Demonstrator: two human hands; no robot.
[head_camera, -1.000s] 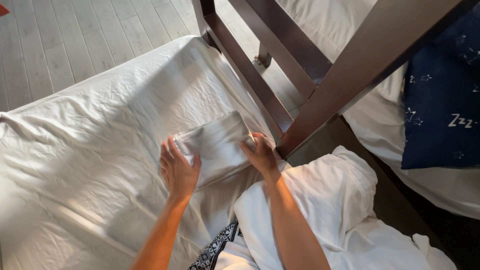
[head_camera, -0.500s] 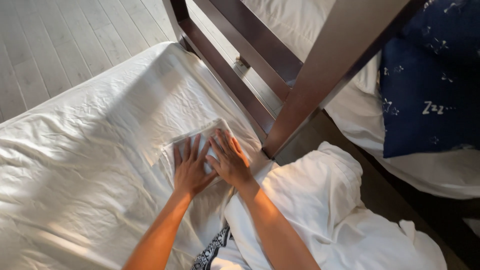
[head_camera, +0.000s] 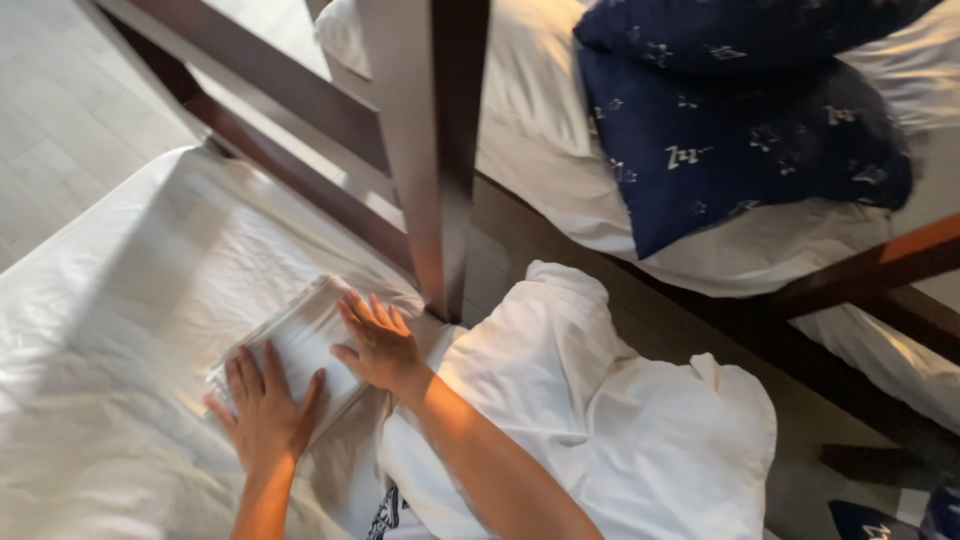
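Head view: two flat hands pressing a folded white cloth (head_camera: 300, 345).
Left hand (head_camera: 262, 415) at 7 o'clock and right hand (head_camera: 378, 345) at 3 o'clock lie open-palmed on it, grasping nothing; it rests on a white sheet (head_camera: 120, 330), with a dark wooden post (head_camera: 435, 150) at 1 o'clock.

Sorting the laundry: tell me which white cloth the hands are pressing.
The small folded cloth on the bed sheet, under both hands; the white heap to its right is crumpled and untouched.
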